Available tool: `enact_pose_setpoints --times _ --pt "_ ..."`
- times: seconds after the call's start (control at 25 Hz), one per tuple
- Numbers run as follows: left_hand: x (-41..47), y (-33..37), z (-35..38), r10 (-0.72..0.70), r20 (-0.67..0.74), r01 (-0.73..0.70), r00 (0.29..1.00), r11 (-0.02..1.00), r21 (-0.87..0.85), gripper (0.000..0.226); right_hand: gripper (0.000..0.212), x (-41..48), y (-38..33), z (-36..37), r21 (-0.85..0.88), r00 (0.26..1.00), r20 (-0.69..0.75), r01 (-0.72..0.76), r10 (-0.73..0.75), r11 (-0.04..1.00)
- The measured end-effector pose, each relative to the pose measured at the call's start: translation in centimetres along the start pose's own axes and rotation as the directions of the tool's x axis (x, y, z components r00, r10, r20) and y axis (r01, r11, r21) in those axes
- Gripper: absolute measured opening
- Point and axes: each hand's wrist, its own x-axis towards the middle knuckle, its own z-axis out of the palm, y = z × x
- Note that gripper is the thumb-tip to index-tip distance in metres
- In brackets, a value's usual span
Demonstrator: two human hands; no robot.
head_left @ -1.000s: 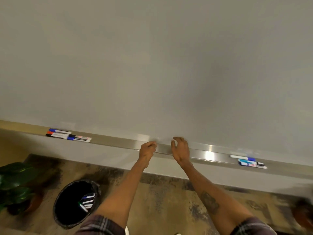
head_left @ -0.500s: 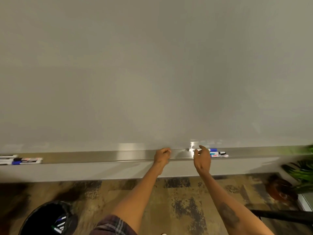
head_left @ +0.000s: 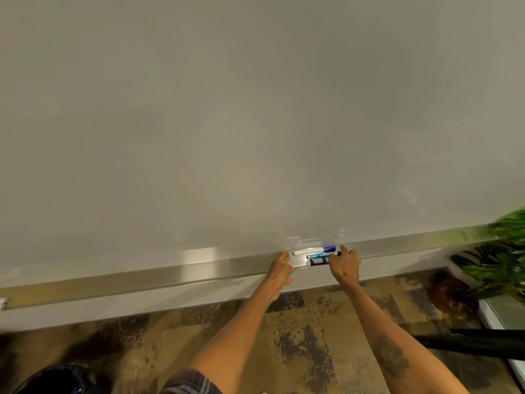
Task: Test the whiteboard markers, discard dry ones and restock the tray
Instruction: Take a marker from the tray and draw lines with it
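Note:
Three markers lie side by side on the metal tray [head_left: 170,275] under the whiteboard [head_left: 255,109]: a white one with a blue cap [head_left: 312,251], a teal one [head_left: 316,255] and a dark one [head_left: 318,262]. My right hand [head_left: 345,268] is at their right ends, its fingers touching the teal and dark markers and its thumb raised near the blue cap. The markers still rest on the tray. Just left of them, my left hand [head_left: 279,267] rests on the tray's front rim with its fingers curled and nothing in it.
A black waste bin [head_left: 56,379] shows at the bottom left corner. A green plant [head_left: 505,251] in a brown pot [head_left: 451,297] stands on the right, with a black bar [head_left: 483,342] below it. A white marker end [head_left: 2,302] peeks in at the tray's far left.
The view and both hands have moved right along the tray. The right hand has reached the right group of markers, and the left group has slid out of view.

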Motion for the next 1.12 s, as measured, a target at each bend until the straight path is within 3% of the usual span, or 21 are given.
enact_pose_setpoints --times 0.36,0.56,0.8,0.96,1.12 --pt "1.7 -0.3 2.0 0.0 0.011 0.001 1.0 1.0 -0.027 0.064 0.037 2.2 0.5 1.3 0.087 0.997 0.068 -0.028 0.022 0.996" --pt "0.9 -0.6 1.2 0.0 -0.015 -0.001 1.0 0.996 -0.089 0.047 0.034 -0.3 -0.8 1.7 0.318 0.991 -0.129 0.009 0.033 0.948" --pt "-2.4 -0.6 -0.9 0.063 -0.01 -0.063 0.998 0.997 -0.032 0.014 0.049 -7.0 -6.2 1.5 0.639 0.966 -0.255 0.132 0.046 0.758" --pt "-5.5 0.2 -4.4 0.216 -0.071 -0.206 0.974 0.971 0.119 0.024 0.044 -11.0 -9.3 2.2 0.661 0.947 -0.309 0.281 -0.09 0.695" --pt "-9.1 1.5 -9.0 0.393 -0.183 -0.402 0.901 0.916 -0.012 0.029 0.048 -16.4 -12.4 5.8 0.655 0.911 -0.265 0.411 -0.316 0.635"
